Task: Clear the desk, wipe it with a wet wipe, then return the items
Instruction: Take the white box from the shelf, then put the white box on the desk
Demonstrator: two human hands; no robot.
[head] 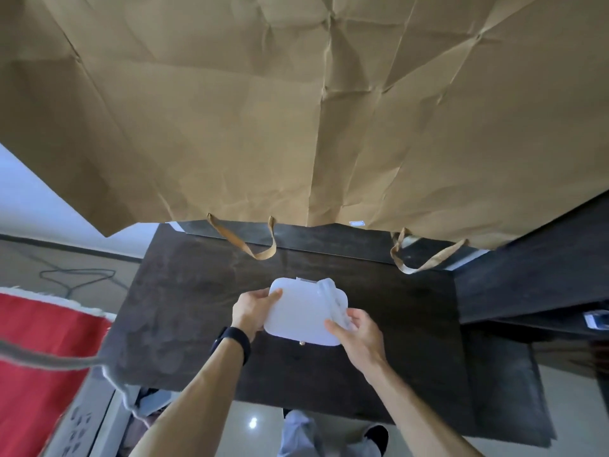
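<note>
Right hand (359,331), left hand (252,308), white box (301,311)

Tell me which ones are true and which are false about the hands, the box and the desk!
1. The left hand and the right hand both hold the white box. True.
2. The desk is white. False: it is dark brown.
3. A black band sits on the left wrist. True.
4. The paper bags behind the desk are blue. False: they are brown.
5. The red cloth is on the right. False: it is on the left.
</note>
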